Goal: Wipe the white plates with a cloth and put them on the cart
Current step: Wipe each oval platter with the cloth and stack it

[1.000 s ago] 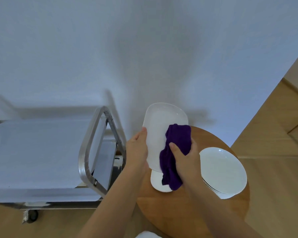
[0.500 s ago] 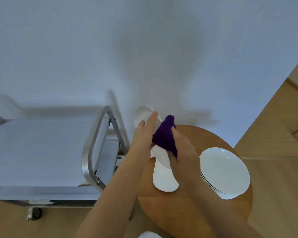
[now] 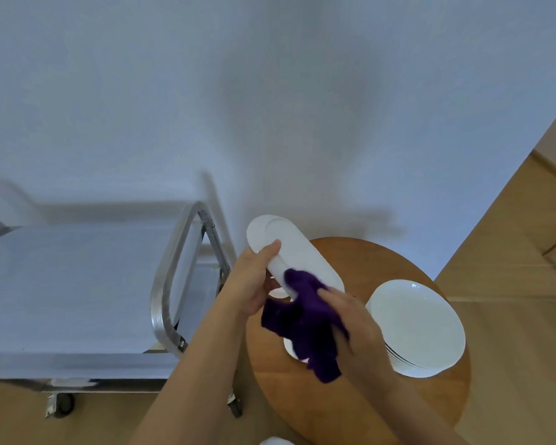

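Observation:
My left hand (image 3: 252, 281) grips a white plate (image 3: 297, 252) by its near rim and holds it tilted above the round wooden table (image 3: 350, 409). My right hand (image 3: 353, 332) holds a purple cloth (image 3: 305, 322) against the plate's lower end; the cloth hangs down over part of another white plate (image 3: 290, 348) lying on the table. A stack of white plates (image 3: 418, 326) stands at the table's right side. The metal cart (image 3: 77, 284) is to the left, its top shelf covered in white.
The cart's steel handle loop (image 3: 170, 274) stands between the shelf and the table. A white wall is close behind both. Wooden floor and a wood panel (image 3: 527, 252) lie to the right. A white object (image 3: 272, 440) peeks in at the bottom edge.
The held plate has turned from facing me to nearly edge-on, then tilted flatter. My right hand has dragged the cloth from the plate's middle down to its lower end.

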Demonstrator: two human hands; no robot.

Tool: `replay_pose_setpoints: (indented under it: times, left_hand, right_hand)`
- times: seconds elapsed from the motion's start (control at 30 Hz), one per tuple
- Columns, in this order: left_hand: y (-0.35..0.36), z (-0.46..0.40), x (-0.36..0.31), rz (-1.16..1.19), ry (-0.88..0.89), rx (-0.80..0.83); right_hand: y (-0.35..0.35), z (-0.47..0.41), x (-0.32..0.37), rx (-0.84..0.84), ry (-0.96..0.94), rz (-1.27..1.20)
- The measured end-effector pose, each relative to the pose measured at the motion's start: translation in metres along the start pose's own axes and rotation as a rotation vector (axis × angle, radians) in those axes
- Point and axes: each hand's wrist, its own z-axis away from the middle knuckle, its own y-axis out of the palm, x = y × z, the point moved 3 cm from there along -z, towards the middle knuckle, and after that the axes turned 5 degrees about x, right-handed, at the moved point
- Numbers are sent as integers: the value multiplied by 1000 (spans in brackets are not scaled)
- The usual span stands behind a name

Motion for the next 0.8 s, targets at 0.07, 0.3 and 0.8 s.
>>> replay_pose_setpoints:
  times: [0.07, 0.3, 0.8]
  left_hand:
    - [-3, 6, -4, -140, 59, 31]
    - [10, 31, -3, -624, 211, 295]
    - [29, 59, -12, -658, 247, 360]
  right_hand:
    - [-4, -2, -3, -195, 320, -313]
    - [-3, -53, -7, -236, 630, -622]
    - [-2, -88, -8, 65, 431, -254]
